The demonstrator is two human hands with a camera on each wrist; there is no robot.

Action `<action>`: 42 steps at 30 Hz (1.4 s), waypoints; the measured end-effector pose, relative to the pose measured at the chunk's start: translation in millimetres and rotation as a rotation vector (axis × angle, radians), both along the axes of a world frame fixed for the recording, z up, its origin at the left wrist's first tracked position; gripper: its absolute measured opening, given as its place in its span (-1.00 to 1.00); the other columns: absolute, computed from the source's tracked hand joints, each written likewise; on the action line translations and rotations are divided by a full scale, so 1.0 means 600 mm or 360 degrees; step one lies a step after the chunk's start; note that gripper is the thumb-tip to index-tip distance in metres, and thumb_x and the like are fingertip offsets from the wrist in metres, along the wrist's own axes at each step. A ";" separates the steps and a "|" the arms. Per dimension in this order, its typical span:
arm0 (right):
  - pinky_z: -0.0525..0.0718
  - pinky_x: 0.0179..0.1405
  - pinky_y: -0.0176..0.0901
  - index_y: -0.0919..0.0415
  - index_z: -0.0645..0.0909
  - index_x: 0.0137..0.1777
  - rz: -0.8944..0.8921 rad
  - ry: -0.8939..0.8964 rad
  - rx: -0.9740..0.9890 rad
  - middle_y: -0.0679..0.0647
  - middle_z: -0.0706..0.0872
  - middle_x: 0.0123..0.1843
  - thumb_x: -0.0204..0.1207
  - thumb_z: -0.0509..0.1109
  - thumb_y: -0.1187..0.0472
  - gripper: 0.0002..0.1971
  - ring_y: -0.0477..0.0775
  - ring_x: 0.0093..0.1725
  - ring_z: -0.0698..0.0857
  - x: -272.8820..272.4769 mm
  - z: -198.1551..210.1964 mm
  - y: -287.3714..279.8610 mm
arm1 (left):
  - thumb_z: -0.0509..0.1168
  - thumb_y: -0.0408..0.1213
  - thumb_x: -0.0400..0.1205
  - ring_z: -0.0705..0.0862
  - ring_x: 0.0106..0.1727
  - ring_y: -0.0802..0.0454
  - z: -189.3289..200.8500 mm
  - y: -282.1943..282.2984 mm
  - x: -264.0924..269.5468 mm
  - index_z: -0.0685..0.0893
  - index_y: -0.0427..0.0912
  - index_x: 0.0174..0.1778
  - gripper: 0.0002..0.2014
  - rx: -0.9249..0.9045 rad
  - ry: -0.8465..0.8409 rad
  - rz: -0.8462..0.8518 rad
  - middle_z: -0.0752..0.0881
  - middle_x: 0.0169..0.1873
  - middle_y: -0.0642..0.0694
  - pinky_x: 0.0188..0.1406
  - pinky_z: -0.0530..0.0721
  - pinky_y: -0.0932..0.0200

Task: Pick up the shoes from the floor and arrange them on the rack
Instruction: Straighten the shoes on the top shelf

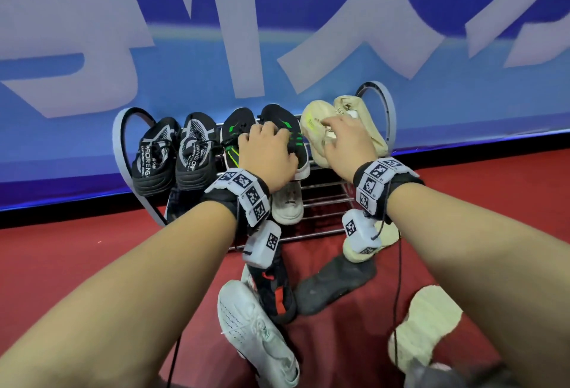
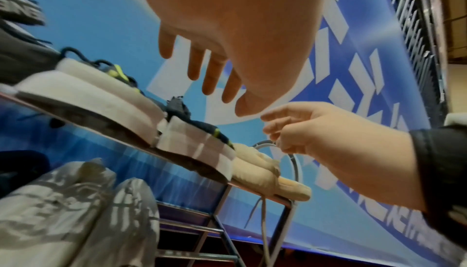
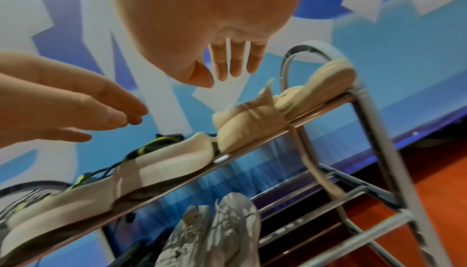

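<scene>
The rack (image 1: 387, 109) stands against a blue banner (image 1: 185, 48) on the red floor (image 1: 61, 258). At the left end of its top shelf sits a pair of black-and-white shoes (image 1: 172, 153). Next come the black shoes with green stripes (image 1: 237, 137), and the left hand (image 1: 266, 156) hangs just above them, fingers spread and relaxed, its grip slack and holding nothing, as the wrist views show. To the right, the cream shoes (image 1: 317, 128) lie at the shelf's right end; the right hand (image 1: 348, 143) hovers over them, fingers loosely extended, grasping nothing. A white pair (image 1: 288, 202) rests on the lower shelf. On the floor in front lie a white sneaker (image 1: 256, 335), a black-and-red shoe (image 1: 274, 292), a dark shoe (image 1: 333, 285) and a cream shoe (image 1: 422, 332).
</scene>
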State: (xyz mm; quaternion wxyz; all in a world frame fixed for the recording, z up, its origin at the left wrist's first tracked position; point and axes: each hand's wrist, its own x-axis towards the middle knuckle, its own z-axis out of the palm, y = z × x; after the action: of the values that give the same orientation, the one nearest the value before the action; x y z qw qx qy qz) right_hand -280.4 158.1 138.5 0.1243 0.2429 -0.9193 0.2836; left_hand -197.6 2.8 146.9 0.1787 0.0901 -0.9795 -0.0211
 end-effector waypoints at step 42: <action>0.69 -0.02 -0.08 0.02 0.77 0.14 -0.0408 -0.0461 -0.0804 0.14 0.80 -0.02 0.55 0.41 0.09 -0.79 0.20 -0.03 0.75 -0.062 -0.013 0.115 | 0.31 -0.12 0.60 0.53 0.28 -0.15 -0.076 0.088 -0.087 0.57 0.05 0.28 -0.69 -0.0070 -0.0144 -0.0193 0.49 0.30 -0.07 0.26 0.46 -0.20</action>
State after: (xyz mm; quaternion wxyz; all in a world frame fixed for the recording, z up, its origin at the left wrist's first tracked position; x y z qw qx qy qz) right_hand -317.3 226.9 130.8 0.0831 0.0436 -0.8511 0.5166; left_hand -250.1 55.8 101.4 0.1344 0.0275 -0.9905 -0.0061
